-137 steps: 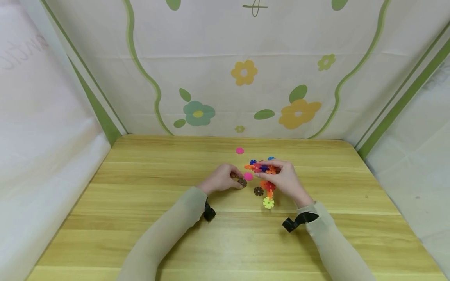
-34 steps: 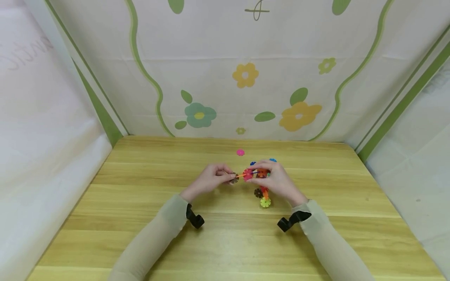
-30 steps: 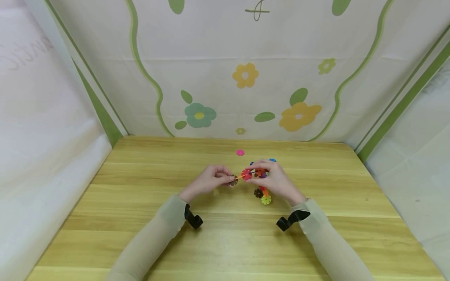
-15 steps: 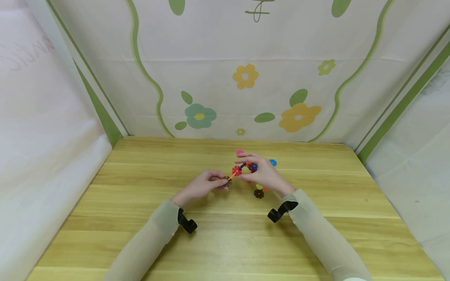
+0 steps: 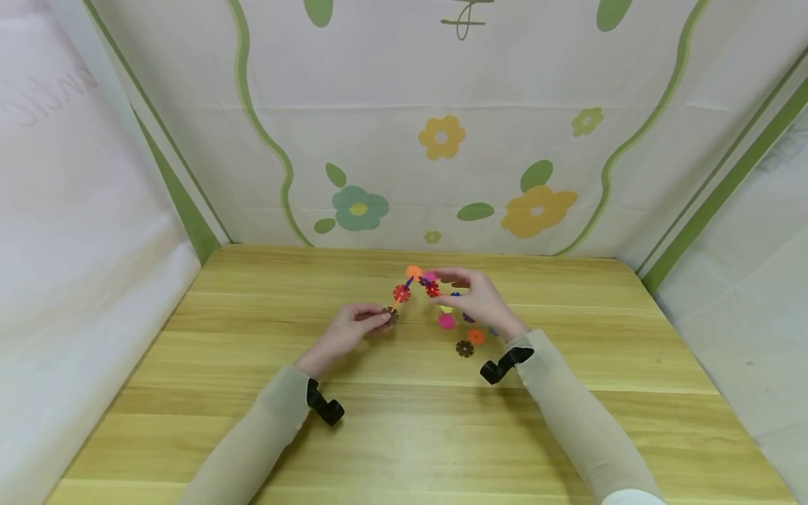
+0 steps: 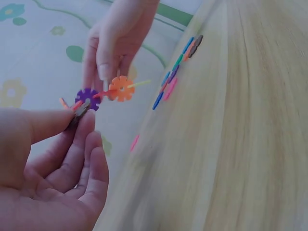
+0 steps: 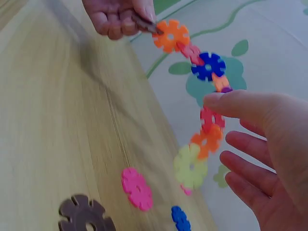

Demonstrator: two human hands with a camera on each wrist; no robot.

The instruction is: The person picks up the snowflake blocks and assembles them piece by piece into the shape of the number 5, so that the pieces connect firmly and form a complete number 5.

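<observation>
Chain of notched discs, raised in an arch above a wood-grain counter, between two bare hands. Left grip: clenched in a pinch, thumb against fingers, on the brown end disc. Right grip: released, thumb and fingers spread apart beside the far slope of the arch; contact between thumb and chain impossible to tell.

Order of links, outward from the left grip: brown end disc; tilted orange disc; red disc; blue disc; orange top disc at the crest; purple disc; second red disc, next to the right thumb. Beyond the thumb, in the right wrist view: lower orange disc, then pale yellow disc, lowest of the clear links.

On the counter, near and below the right grip: loose brown disc, just beside a loose orange disc; near pink disc; dark blue disc. Farther back, visible between right thumb and fingers: far pink disc.

Surroundings: pale sleeves on both arms; black wrist mount at each cuff; behind the counter, white cloth with flower and leaf print.
</observation>
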